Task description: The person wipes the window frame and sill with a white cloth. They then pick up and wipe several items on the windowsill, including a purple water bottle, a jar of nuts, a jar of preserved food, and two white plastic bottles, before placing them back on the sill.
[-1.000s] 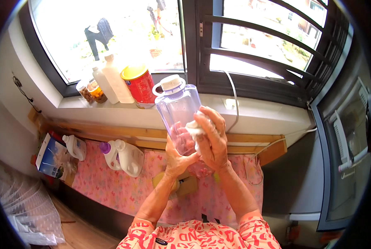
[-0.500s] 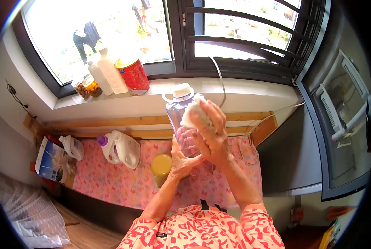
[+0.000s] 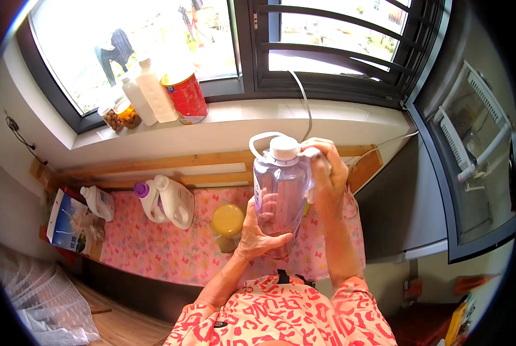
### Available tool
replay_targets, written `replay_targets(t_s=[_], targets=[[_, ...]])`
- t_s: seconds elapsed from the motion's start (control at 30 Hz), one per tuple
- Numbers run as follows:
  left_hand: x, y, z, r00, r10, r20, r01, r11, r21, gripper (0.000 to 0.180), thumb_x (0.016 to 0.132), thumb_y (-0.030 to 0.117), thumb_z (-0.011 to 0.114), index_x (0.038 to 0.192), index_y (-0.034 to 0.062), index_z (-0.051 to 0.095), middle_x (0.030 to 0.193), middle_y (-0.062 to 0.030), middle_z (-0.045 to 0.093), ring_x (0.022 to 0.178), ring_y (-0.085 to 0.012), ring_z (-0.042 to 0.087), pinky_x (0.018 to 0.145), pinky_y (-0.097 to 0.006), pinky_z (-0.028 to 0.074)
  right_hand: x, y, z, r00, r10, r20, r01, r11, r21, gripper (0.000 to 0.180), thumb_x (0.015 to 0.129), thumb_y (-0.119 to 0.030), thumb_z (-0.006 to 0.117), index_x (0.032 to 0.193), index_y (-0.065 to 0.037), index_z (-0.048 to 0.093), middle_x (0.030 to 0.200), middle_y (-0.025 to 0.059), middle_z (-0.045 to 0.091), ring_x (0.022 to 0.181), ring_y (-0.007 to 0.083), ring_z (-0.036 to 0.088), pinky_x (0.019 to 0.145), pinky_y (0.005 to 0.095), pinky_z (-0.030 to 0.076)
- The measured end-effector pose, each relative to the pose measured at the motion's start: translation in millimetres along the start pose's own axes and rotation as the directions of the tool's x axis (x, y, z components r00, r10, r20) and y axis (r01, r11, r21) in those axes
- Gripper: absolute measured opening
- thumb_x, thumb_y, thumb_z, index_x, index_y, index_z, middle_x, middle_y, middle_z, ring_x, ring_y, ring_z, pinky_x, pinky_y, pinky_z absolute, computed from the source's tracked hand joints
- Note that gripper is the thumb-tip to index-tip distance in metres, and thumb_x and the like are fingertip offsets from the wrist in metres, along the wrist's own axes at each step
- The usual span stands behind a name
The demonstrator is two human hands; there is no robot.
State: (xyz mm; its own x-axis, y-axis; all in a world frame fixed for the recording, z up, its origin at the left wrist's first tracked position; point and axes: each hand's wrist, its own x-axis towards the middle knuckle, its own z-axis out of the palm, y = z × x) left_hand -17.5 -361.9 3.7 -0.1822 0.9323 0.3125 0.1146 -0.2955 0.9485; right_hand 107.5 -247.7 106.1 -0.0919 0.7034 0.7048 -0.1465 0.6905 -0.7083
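A large clear purple-tinted plastic bottle (image 3: 281, 196) with a white screw cap (image 3: 284, 147) and a white loop handle stands upright in front of me, above the table. My left hand (image 3: 258, 233) grips its lower left side, thumb across the front; its fingers show through the clear wall. My right hand (image 3: 327, 173) is closed on a crumpled whitish cloth (image 3: 311, 167), pressed to the bottle's upper right side just below the cap. A jar with a yellow lid (image 3: 228, 220) stands on the table left of my left hand.
On the pink patterned tablecloth (image 3: 140, 248) stand white jugs (image 3: 177, 202), a smaller white bottle (image 3: 98, 203) and a blue-and-white box (image 3: 70, 222). The windowsill holds a red can (image 3: 186, 98), white bottles and small jars. An open dark-framed door (image 3: 471, 173) is at the right.
The bottle has shifted right and stands more upright, its handle now swung up to the left. My right hand has moved with the cloth from the bottle's front to its right side.
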Motion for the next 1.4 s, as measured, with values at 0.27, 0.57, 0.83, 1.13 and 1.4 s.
replay_targets(t_s=[0.27,0.57,0.83,1.13,1.4], targets=[[6.5,10.2,-10.9,0.998,-0.068,0.007,0.068,0.975,-0.211,0.11,0.056,0.025,0.089,0.143,0.0049,0.024,0.13,-0.0112,0.047,0.116,-0.0215,0.048,0.089,-0.037,0.046,-19.7,-5.5,22.0,0.981,-0.193,0.016,0.192,0.959,-0.208,0.03,0.093,-0.015,0.053,0.12,-0.002,0.055,0.12,0.0174,0.053,0.11,0.0252,0.051,0.092,0.0338,0.041],[10.8,25.3,-9.5,0.999,-0.005,-0.038,-0.016,0.839,-0.544,0.105,0.057,0.016,0.089,0.142,0.0066,0.028,0.132,-0.0132,0.048,0.117,-0.0231,0.051,0.099,-0.035,0.044,-79.7,-27.1,-5.5,0.823,-0.354,0.445,0.496,0.829,-0.257,0.034,0.079,-0.008,0.063,0.113,-0.008,0.064,0.13,0.0111,0.049,0.12,0.0349,0.043,0.099,0.0453,0.041],[-9.5,41.8,22.6,0.997,-0.083,0.01,0.072,0.796,-0.601,0.103,0.059,0.013,0.087,0.143,0.0083,0.027,0.132,-0.0126,0.047,0.117,-0.0217,0.049,0.095,-0.035,0.046,-53.0,-43.0,-29.1,0.871,-0.394,0.294,0.477,0.822,-0.31,0.04,0.084,-0.003,0.056,0.124,-0.002,0.055,0.13,0.0177,0.047,0.115,0.0301,0.046,0.094,0.0386,0.042],[-11.6,70.8,54.6,1.0,-0.007,-0.019,-0.006,0.785,-0.62,0.098,0.062,0.018,0.085,0.141,0.0053,0.029,0.131,-0.0155,0.048,0.114,-0.0247,0.051,0.088,-0.034,0.049,-48.4,-34.4,-70.2,0.916,0.173,0.361,-0.22,0.971,0.092,0.041,0.095,-0.007,0.045,0.135,0.001,0.041,0.131,0.0133,0.046,0.118,0.0209,0.045,0.098,0.0318,0.037],[-5.2,71.9,67.1,0.976,0.02,-0.215,-0.142,0.808,-0.572,0.089,0.064,0.014,0.08,0.138,0.0025,0.033,0.129,-0.0173,0.05,0.112,-0.0263,0.053,0.088,-0.038,0.052,-142.6,-20.7,-124.3,0.911,0.132,0.391,-0.187,0.976,0.107,0.051,0.087,0.002,0.053,0.136,-0.004,0.042,0.135,0.0211,0.042,0.123,0.0324,0.045,0.101,0.0389,0.037]])
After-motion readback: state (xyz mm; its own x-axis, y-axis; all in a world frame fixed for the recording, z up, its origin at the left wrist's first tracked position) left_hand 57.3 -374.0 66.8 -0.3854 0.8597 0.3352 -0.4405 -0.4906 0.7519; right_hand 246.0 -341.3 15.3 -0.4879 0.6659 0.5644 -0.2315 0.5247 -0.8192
